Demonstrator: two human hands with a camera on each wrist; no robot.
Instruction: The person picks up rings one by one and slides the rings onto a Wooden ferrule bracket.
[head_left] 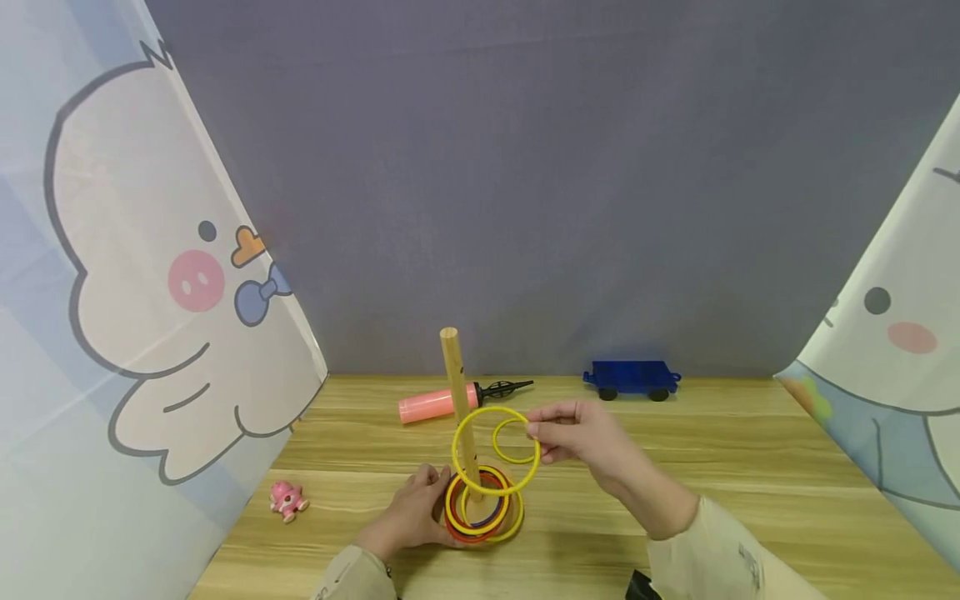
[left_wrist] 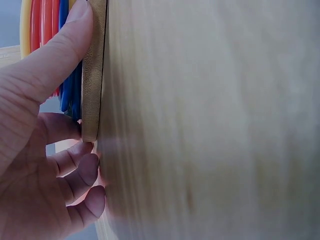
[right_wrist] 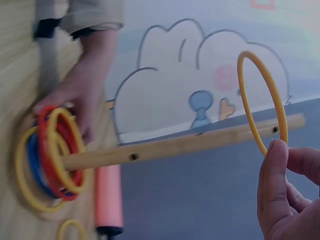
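My right hand (head_left: pixel 581 433) pinches a yellow ring (head_left: pixel 496 408) between thumb and fingers, near the upper part of a wooden peg (head_left: pixel 454 367). Both sides of that ring cross in front of the peg in the right wrist view; whether the peg passes through it I cannot tell. Low around the peg lie several red, blue and yellow rings (right_wrist: pixel 44 155). My left hand (head_left: pixel 415 510) holds the edge of the stand's round wooden base (left_wrist: pixel 92 100), thumb on its upper side and fingers curled at the rim.
Another yellow ring (head_left: pixel 498 447) lies on the table behind the held one. Farther back are a pink hand pump (head_left: pixel 427 407) with a black nozzle and a blue toy wagon (head_left: pixel 632 377). A small pink toy figure (head_left: pixel 287 498) sits at the left.
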